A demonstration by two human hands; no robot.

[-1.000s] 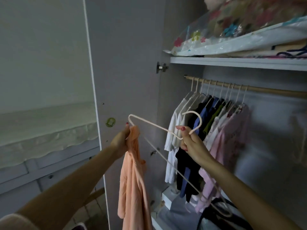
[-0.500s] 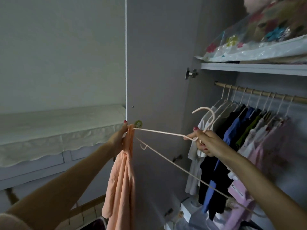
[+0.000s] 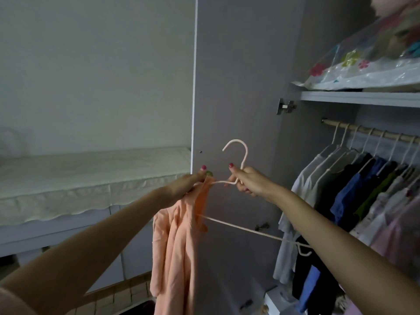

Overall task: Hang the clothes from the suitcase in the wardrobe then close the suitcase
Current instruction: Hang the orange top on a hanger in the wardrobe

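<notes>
A peach garment [image 3: 177, 246] hangs down in front of the open wardrobe door [image 3: 238, 87]. My left hand [image 3: 188, 183] grips its top edge, bunched over one end of a pale pink hanger [image 3: 238, 151]. My right hand [image 3: 247, 180] holds the hanger at the base of its hook. The hanger's lower bar runs down to the right under my right arm. The suitcase is not in view.
Several shirts on white hangers [image 3: 363, 185] fill the wooden rail [image 3: 368, 133] inside the wardrobe at right. A shelf [image 3: 363, 97] above carries a plastic-wrapped floral bundle [image 3: 368, 64]. A bed with a pale cover [image 3: 91, 178] lies at left.
My hands have come closer together and the hanger's end has slid further into the peach garment. The view has swung to the left, so the wardrobe rail sits farther right.
</notes>
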